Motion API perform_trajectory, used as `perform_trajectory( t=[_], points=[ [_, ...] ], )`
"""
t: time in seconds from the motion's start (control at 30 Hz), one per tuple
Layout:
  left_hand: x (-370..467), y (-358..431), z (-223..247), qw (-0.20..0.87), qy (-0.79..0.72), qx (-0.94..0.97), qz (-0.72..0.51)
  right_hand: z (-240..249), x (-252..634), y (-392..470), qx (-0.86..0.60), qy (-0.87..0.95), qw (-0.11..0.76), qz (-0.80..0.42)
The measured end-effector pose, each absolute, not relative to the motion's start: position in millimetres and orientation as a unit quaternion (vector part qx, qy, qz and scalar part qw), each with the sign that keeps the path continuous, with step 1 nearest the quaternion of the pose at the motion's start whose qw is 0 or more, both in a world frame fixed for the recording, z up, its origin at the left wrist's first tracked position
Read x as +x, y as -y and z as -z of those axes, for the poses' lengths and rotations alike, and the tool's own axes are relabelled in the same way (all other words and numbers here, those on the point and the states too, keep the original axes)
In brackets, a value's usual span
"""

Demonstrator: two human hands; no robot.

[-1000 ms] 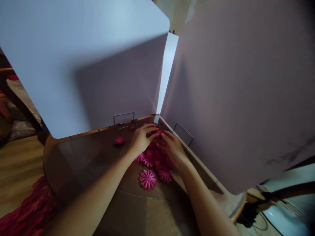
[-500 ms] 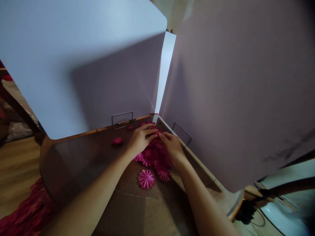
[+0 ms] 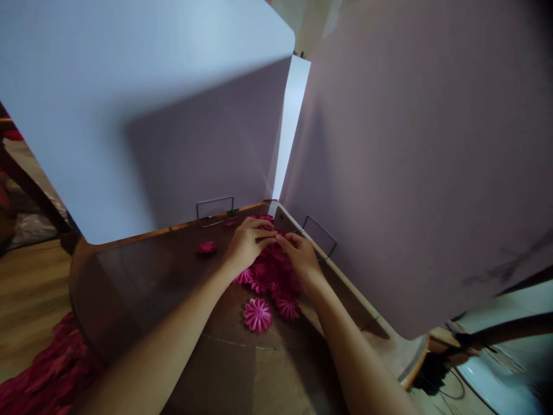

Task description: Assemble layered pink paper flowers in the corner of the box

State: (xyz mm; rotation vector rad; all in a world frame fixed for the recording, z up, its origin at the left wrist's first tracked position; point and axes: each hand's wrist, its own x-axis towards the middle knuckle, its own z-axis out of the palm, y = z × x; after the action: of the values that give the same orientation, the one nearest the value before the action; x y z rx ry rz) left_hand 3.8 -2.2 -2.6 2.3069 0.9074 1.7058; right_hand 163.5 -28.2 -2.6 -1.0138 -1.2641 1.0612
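Over a heap of pink fabric-like flowers [image 3: 274,274] on the brown table, my two hands meet at the fingertips. My left hand [image 3: 249,241] is closed in a pinch, thumb against fingers. My right hand [image 3: 303,258] pinches as well, its thumb and index finger touching the left fingertips. A bit of pink shows at the meeting point, but what they hold is too small and covered to make out. One loose pink flower with rounded petals [image 3: 258,314] lies in front of the heap. Another small flower [image 3: 207,247] lies left of my left hand.
Two large pale boards, a left board [image 3: 142,86] and a right board [image 3: 415,161], stand upright and meet behind the table [image 3: 142,288]. Wire brackets [image 3: 215,212] sit at their bases. A dark pink pile [image 3: 52,369] lies at lower left.
Both hands stay nearly in place over the heap. The fingertips have shifted slightly and come closer together, with less pink showing between them.
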Motion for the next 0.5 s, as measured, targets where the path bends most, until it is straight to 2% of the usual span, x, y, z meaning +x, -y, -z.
perform_trajectory(
  t=[0.5],
  points=[
    [4.8, 7.7, 1.7, 0.113, -0.294, 0.764, -0.563, 5.0, 162.7, 26.7, -0.434, 0.541, 0.567, -0.444]
  ],
)
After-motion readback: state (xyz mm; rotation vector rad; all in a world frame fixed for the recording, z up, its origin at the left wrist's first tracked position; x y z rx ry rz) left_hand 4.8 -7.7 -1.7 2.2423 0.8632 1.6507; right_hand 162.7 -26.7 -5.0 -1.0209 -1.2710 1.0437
